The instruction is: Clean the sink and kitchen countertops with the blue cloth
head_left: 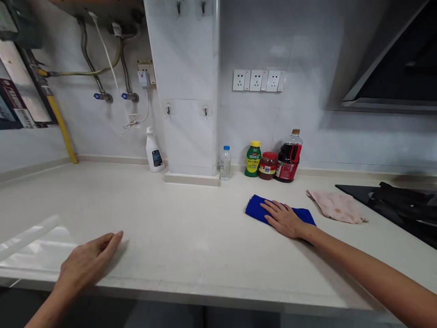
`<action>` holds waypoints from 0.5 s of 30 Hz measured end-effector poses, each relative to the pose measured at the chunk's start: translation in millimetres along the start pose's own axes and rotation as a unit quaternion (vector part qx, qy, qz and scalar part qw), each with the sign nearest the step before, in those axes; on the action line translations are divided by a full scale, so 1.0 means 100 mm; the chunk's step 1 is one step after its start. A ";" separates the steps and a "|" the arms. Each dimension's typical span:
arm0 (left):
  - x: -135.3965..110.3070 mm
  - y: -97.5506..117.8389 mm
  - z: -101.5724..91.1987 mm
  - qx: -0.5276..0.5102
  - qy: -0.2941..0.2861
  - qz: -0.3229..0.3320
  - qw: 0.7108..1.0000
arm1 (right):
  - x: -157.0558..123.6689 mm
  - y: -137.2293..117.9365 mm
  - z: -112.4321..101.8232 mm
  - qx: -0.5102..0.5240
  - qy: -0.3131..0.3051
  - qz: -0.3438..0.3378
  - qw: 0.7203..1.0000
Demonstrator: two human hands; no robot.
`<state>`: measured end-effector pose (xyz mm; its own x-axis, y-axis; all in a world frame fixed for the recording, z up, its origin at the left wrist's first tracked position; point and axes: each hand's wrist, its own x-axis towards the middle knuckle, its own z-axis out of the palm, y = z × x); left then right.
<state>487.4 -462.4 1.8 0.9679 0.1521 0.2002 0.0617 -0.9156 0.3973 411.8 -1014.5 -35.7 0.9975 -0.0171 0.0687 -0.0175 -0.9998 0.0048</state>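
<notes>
Flat on a folded blue cloth (256, 208) lies my right hand (285, 221), its fingers stretched out and slightly apart, pressing it onto the white countertop (177, 246). The cloth's right end sticks out past my wrist. My left hand (89, 257) is over the front left of the counter, its fingers curled in and the thumb against the index finger. I see nothing held in it. To the right of the blue cloth, a crumpled pale pink cloth (337, 206) rests on the counter.
Along the wall stand a white spray bottle (155, 152), a clear bottle (225, 164), a green bottle (253, 160), a red-lidded jar (268, 166) and a dark sauce bottle (288, 159). A black stove (362, 195) is at right under a range hood (392, 68).
</notes>
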 end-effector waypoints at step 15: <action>0.09 -0.10 0.05 0.053 -0.121 -0.006 0.991 | 1.44 -1.73 -0.17 0.021 -0.060 -0.041 0.997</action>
<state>497.2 -453.6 -5.0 0.9962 0.0816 -0.0296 0.0867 -0.9504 0.2986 556.9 -843.9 -9.7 0.9965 0.0661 -0.0506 0.0644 -0.9973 -0.0359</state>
